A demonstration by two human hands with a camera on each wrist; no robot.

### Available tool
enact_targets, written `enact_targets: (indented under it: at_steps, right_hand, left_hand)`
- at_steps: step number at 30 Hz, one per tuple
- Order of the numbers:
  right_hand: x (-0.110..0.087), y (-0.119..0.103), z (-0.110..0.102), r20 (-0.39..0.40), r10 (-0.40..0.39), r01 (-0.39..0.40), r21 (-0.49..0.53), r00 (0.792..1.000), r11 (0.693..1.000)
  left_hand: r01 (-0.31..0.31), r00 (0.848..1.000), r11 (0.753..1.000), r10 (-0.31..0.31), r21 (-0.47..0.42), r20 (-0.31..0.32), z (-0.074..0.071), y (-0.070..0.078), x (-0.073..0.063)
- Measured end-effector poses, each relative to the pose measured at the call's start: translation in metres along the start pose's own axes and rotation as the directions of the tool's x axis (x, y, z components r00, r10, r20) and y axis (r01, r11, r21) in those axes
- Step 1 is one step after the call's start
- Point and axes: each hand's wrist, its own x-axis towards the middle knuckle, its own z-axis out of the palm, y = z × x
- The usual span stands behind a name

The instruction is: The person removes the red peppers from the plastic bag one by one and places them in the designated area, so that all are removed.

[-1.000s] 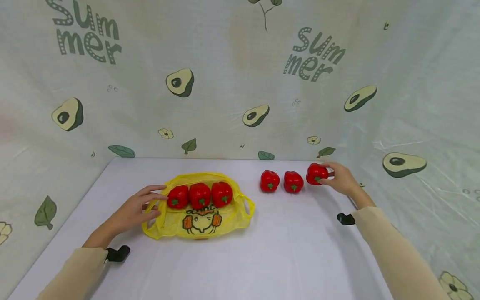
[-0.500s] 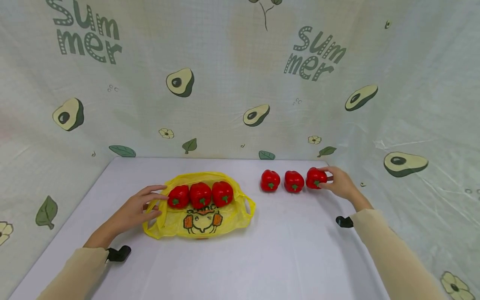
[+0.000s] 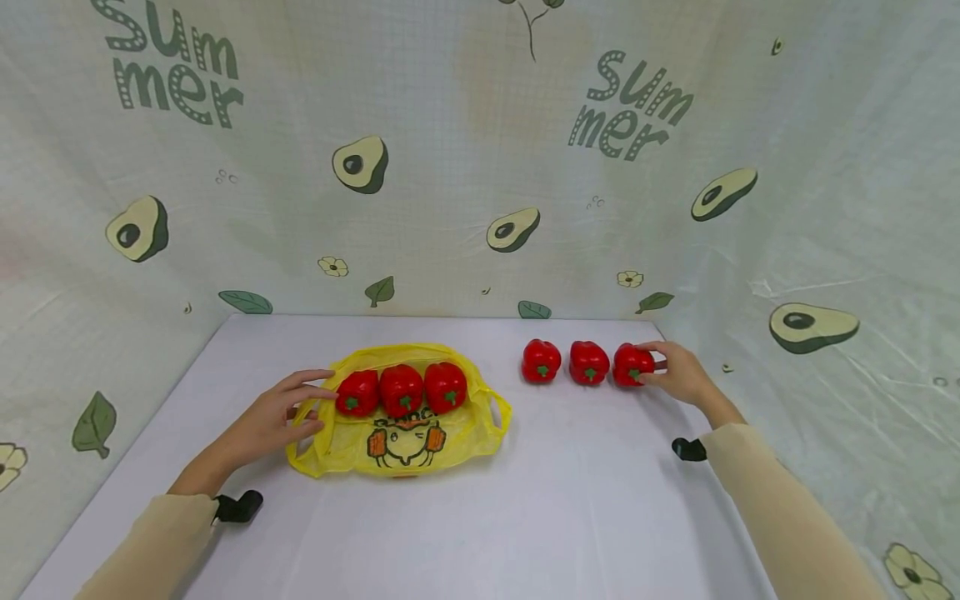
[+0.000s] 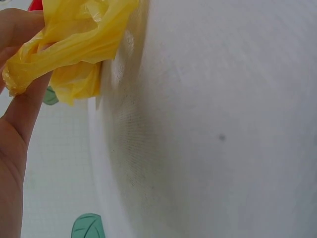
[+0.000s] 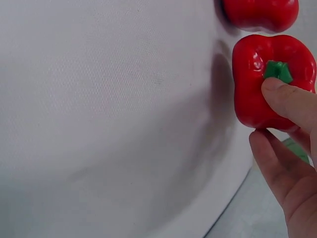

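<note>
My right hand point(image 3: 677, 374) holds a red bell pepper point(image 5: 247, 99), thumb beside its green stem and fingers at its side. It stands at the right end of a row with two more bell peppers, a middle one point(image 3: 588, 363) and a left one point(image 3: 541, 362). On the left, my left hand point(image 3: 273, 421) grips the edge of a yellow plastic bag point(image 4: 84, 44) by its handle. Three red bell peppers point(image 3: 401, 390) lie side by side in the bag's open mouth. A cartoon face is printed on the bag's front.
Both hands work over a white table point(image 3: 480, 525). Behind it and along the sides hangs a pale curtain point(image 3: 435, 100) printed with avocados, leaves and the word summer. Black straps point(image 3: 238, 506) sit at the sleeve cuffs.
My right hand has come down and slightly toward me with its bell pepper, which now stands next to the middle one. The left hand and the bag have stayed put.
</note>
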Motion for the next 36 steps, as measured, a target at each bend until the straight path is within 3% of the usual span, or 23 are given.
enact_targets:
  at_steps: [18, 24, 29, 36]
  right_hand:
    - [0.002, 0.015, 0.002, 0.083, 0.027, -0.031, 0.046, 0.996, 0.998]
    - [0.001, 0.01, -0.003, 0.101, 0.016, -0.017, 0.013, 0.995, 1.0]
    - [-0.003, -0.011, -0.014, 0.058, -0.017, 0.017, -0.002, 0.998, 1.0]
    - [0.001, -0.067, -0.028, -0.004, -0.17, 0.17, -0.038, 0.985, 0.985]
  left_hand:
    - [0.013, 1.0, 1.0, -0.013, 0.002, 0.003, 0.0, 0.002, 0.0]
    - [0.018, 1.0, 1.0, -0.018, 0.007, 0.006, 0.0, 0.002, 0.001]
    - [0.02, 1.0, 1.0, -0.02, 0.014, 0.014, -0.001, 0.003, 0.002]
    - [0.009, 1.0, 1.0, -0.01, 0.018, 0.006, -0.003, 0.003, 0.0]
